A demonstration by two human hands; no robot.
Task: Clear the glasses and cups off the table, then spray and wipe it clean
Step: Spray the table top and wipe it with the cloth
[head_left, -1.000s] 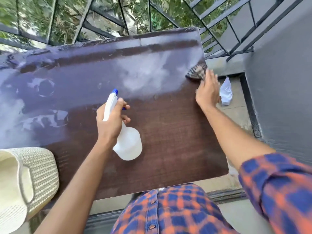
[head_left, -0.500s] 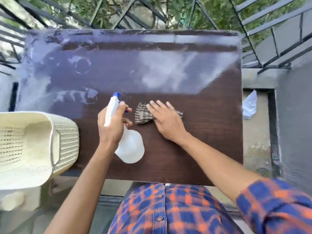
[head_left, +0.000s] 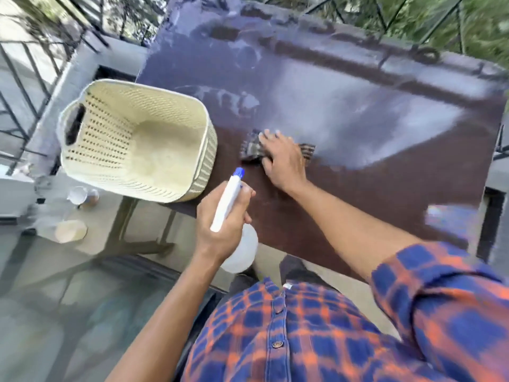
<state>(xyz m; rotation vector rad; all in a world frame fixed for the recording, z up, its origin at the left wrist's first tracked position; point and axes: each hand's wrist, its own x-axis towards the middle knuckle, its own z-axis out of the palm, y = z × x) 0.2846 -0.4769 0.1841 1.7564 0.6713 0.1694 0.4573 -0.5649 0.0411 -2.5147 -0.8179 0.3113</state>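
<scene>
Grey balcony floor [head_left: 55, 312] fills the lower left of the frame, with a dark metal railing [head_left: 24, 78] at the upper left and greenery beyond the top edge. Across the centre and right lies the dark brown desk [head_left: 385, 194]. Its far half is under a pale hazy film with ring marks, and its near half is bare brown. A cream perforated basket [head_left: 110, 139] sits at the desk's left end and reaches well past the left edge; what carries it cannot be told. A blue-and-orange checked shirt [head_left: 275, 340] takes the bottom right.

The left hand [head_left: 220, 219] is curled round the neck of a white spray bottle [head_left: 242, 255] at the desk's near left corner. The blue nozzle points up the frame toward the cloth, and the round body hangs at the near edge. The right hand [head_left: 281, 158] lies flat with its fingers straight and slightly spread. It presses a striped cloth [head_left: 249, 150] onto the desk left of centre, where the bare wood meets the haze. The cloth shows on both sides of the palm.

Only a narrow strip of desk separates the cloth from the basket wall. Right of the hand, the surface runs open to the right edge. On the floor at the left, below the basket, blurred cups [head_left: 71, 230] stand together.
</scene>
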